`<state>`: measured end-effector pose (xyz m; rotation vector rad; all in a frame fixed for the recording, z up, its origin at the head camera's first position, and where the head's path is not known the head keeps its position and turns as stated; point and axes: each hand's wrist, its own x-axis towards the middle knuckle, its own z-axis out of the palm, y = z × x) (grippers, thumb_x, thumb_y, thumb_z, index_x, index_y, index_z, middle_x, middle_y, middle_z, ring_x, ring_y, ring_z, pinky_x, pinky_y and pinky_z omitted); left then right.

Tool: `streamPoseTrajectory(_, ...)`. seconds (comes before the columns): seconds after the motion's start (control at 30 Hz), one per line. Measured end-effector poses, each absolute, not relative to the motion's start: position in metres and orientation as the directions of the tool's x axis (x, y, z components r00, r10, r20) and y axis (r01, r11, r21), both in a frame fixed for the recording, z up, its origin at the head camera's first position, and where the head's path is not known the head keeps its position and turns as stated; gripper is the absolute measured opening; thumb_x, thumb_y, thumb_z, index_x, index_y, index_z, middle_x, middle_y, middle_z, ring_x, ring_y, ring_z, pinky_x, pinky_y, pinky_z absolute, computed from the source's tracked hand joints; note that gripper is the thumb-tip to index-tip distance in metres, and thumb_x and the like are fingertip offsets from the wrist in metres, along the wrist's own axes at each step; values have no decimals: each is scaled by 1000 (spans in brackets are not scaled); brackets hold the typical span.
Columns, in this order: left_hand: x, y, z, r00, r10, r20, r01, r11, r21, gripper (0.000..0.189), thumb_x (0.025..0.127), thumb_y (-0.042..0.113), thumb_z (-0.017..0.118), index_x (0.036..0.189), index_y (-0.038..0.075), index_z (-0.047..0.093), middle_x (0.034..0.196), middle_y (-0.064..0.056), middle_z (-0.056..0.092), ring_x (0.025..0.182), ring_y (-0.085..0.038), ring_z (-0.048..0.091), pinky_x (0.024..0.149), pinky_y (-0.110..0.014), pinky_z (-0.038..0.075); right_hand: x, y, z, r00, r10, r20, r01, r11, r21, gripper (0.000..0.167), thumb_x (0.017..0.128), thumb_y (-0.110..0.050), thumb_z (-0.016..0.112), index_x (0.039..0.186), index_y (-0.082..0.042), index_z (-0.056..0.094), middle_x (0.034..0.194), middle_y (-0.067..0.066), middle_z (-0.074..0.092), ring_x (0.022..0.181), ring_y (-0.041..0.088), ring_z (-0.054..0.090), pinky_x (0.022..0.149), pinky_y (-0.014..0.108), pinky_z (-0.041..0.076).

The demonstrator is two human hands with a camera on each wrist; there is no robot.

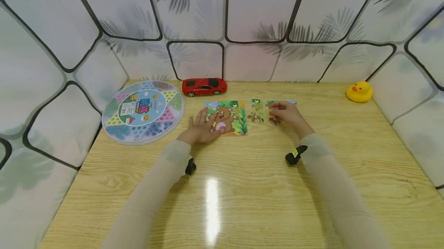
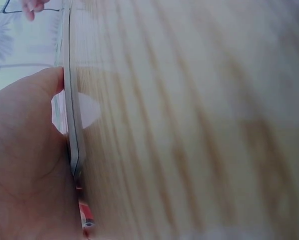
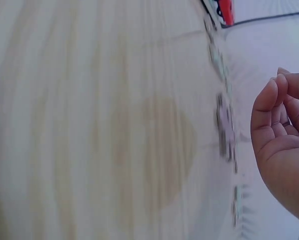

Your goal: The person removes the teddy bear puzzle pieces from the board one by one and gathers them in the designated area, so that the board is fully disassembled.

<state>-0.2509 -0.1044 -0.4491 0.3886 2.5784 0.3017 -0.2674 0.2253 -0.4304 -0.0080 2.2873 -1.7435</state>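
Note:
A flat puzzle board with a brown bear picture lies on the table. My left hand rests on its left part, fingers spread. Seen from the left wrist, the thumb of that hand lies against the board's edge. To the right of the board are loose puzzle pieces. My right hand hovers over more pieces, partly covering them. In the right wrist view the thumb and finger of this hand meet at their tips; whether a small piece is between them is hidden.
A round Chinese checkers board lies to the left. Behind the puzzle stands a red toy car, near the patterned cloth wall. A yellow rubber duck sits at the far right of the wooden table.

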Motion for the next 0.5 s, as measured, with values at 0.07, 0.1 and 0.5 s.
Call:
streamPoseTrajectory(0.07, -251, -105, -449, -828, 329, -453, 213, 933, 289, 84, 87, 77, 18, 150, 30, -13, 149, -6, -37, 137, -23, -32, 106, -55, -18, -271, 217, -432, -962, -184, -203, 152, 261, -953, 41, 95, -11, 56, 129, 10, 47, 101, 6, 57, 77, 12, 56, 65, 22, 50)
streamPoseTrajectory(0.1, -251, -105, -449, -828, 328, -454, 210, 933, 291, 84, 87, 77, 18, 150, 30, -13, 148, -6, -37, 137, -23, -32, 106, -55, -18, -271, 212, -432, -960, -190, -206, 155, 254, -955, 41, 95, -12, 57, 130, 8, 48, 99, 5, 57, 76, 12, 56, 61, 22, 48)
streamPoseTrajectory(0.5, -251, -105, -449, -830, 321, -457, 200, 935, 293, 83, 88, 75, 19, 150, 30, -13, 149, -7, -36, 137, -24, -31, 107, -55, -17, -274, 133, -429, -936, -300, -182, 111, 240, -964, 34, 95, -9, 57, 125, 5, 54, 98, 10, 57, 75, 15, 56, 69, 27, 50)
